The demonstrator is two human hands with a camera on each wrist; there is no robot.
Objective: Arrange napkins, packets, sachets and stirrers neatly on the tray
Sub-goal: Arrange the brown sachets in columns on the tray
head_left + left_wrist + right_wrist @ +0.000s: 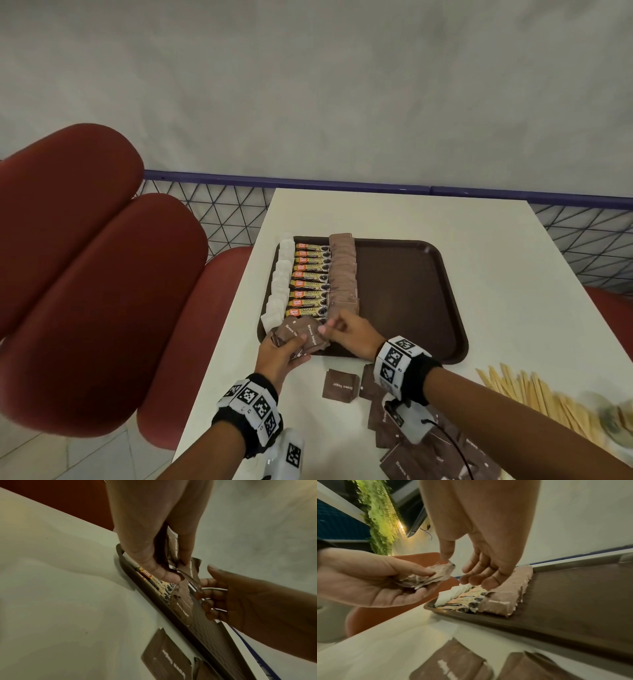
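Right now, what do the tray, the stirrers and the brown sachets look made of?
Tray: likely moulded plastic, matte dark brown, rounded raised rim.
Stirrers: probably wood, pale thin flat sticks.
Brown sachets: seemingly matte paper, creased with serrated edges.

Left hand (279, 354) palm-up near the body, thumb (164, 573) pressed down and fingers curled beneath, gripping. Right hand (352, 334) reaching across toward it, back upward, thumb (447, 550) and forefinger tip meeting the left hand's load, remaining fingers (476, 573) loosely extended and spread. Both forearms angled inward, bare, with marker-covered bands at the wrists.
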